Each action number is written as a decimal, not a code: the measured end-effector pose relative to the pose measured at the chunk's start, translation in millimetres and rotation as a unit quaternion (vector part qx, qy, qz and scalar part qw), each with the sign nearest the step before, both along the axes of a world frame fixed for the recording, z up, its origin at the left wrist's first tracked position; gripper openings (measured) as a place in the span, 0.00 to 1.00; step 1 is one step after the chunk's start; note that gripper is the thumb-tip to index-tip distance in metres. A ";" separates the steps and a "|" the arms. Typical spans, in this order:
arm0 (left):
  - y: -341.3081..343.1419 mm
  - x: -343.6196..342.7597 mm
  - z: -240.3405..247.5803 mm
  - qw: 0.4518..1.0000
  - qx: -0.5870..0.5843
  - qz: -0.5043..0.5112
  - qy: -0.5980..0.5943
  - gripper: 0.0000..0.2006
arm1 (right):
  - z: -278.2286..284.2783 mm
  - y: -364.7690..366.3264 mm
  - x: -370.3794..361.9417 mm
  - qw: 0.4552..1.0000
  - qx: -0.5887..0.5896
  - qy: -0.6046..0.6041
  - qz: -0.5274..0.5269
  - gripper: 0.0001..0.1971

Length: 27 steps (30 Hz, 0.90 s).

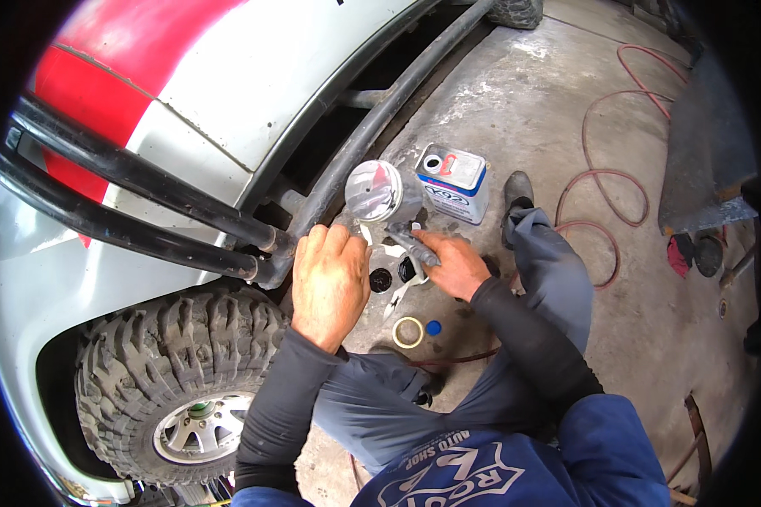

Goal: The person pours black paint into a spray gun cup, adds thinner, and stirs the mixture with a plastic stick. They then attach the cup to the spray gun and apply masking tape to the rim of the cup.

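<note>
White body panel: nr. blown-out, fwd.-L of L hand
Concrete floor: brt. patch, fwd. of R hand
Wheel arch: deep shadow, back-L
Fisheye edge: blk. vignette

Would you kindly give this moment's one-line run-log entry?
left hand: near tubular side bar, grip hidden; right hand: holding grey item; nearby: rectangular metal can, tape roll, blue cap

Can right of tyre

Black sleeves extend from a blue shirt with white print, worn with grey trousers.
</note>
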<state>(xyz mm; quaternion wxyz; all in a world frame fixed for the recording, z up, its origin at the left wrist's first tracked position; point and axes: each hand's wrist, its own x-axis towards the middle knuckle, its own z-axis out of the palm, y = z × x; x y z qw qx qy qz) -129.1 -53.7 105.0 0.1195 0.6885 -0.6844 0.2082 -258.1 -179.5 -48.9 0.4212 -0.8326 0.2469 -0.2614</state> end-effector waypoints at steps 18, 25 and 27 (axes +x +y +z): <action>3.3 -37.0 31.9 0.994 -0.015 -0.074 0.080 0.05 | -20.1 8.1 9.1 0.998 -0.036 0.045 0.008 0.27; -26.0 21.6 108.1 0.992 -0.123 0.015 -0.002 0.03 | -15.1 21.9 4.9 0.994 -0.082 0.058 0.035 0.30; -23.6 41.0 121.8 0.989 -0.134 0.063 0.016 0.04 | -9.7 24.8 3.8 0.994 -0.079 0.061 0.045 0.33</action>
